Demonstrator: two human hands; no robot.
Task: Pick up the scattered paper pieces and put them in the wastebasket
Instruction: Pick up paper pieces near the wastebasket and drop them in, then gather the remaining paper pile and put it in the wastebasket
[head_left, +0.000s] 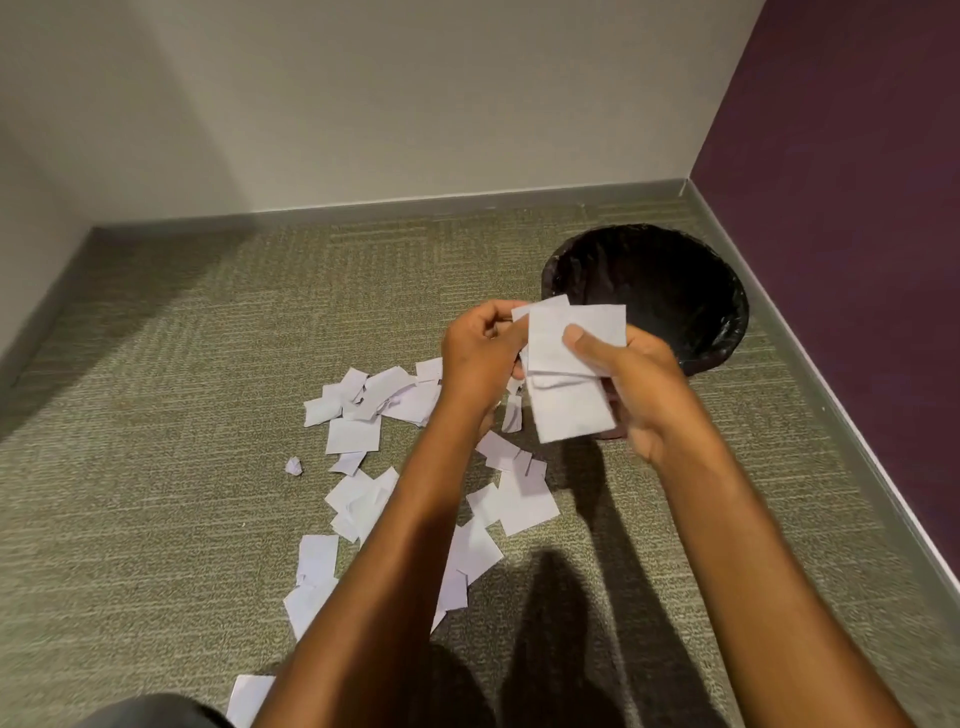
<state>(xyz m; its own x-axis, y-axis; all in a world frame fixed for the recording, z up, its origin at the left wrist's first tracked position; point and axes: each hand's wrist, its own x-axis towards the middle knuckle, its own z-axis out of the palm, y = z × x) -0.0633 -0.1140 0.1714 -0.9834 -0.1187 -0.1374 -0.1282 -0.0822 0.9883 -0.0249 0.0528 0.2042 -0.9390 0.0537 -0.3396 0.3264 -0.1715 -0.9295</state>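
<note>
A small stack of white paper pieces (566, 379) is held in the air between both hands, just in front of the wastebasket (722, 291), a round bin lined with a black bag near the corner. My right hand (634, 384) grips the stack with the thumb on top. My left hand (480, 358) pinches its left edge at the top. Several more white paper pieces (358, 434) lie scattered on the carpet below and left of my arms, along with one small crumpled ball (293, 466).
Grey-green carpet (182, 364) covers the floor. A pale wall with a grey baseboard (415, 200) runs along the back, and a purple wall (857, 208) closes the right side right behind the bin. My dark trouser knee (145, 714) shows at the bottom left.
</note>
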